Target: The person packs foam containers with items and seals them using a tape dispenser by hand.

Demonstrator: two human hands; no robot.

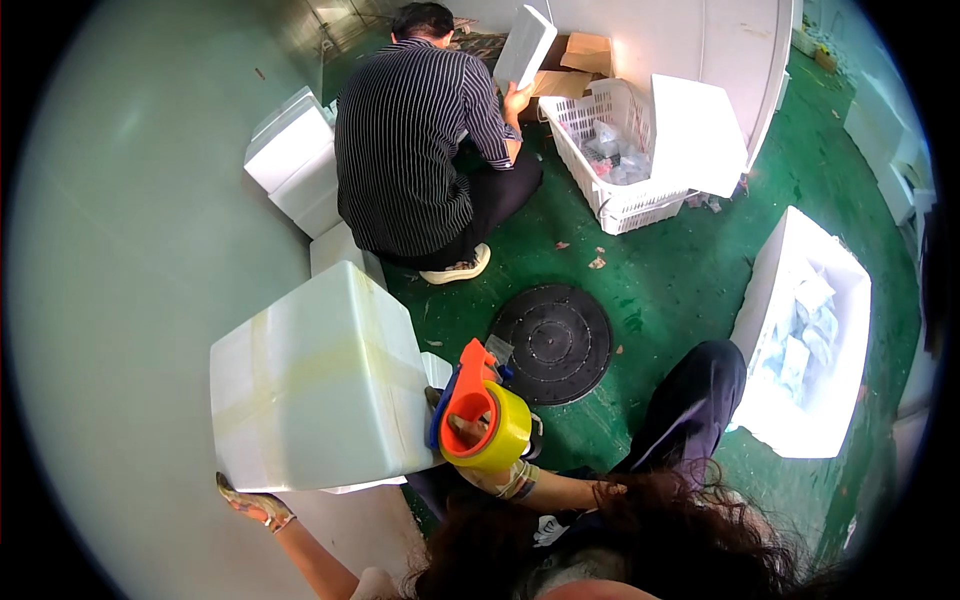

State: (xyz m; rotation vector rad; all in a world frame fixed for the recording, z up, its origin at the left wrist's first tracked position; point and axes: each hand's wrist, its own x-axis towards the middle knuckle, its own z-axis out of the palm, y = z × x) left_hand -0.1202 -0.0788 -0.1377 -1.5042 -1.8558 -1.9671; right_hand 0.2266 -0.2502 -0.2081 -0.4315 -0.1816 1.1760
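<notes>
A large white foam box (310, 385) with strips of yellowish tape is tilted in front of me on the left. My left hand (257, 505), in a patterned glove, grips its lower left edge. My right hand (500, 478), also gloved, is closed around an orange and blue tape dispenser (474, 385) against the box's right side. On the dispenser sits a wide roll of yellow tape (512, 430), which hides part of that hand. Some of its fingers show through the orange ring at the roll's centre.
A co-worker (415, 150) in a striped shirt crouches ahead, holding a white foam lid (525, 45). White foam boxes (290, 150) stand along the left wall. A white plastic basket (640, 215) holds bags; an open foam box (850, 330) holds packs. A round black cover (553, 343) lies on the green floor.
</notes>
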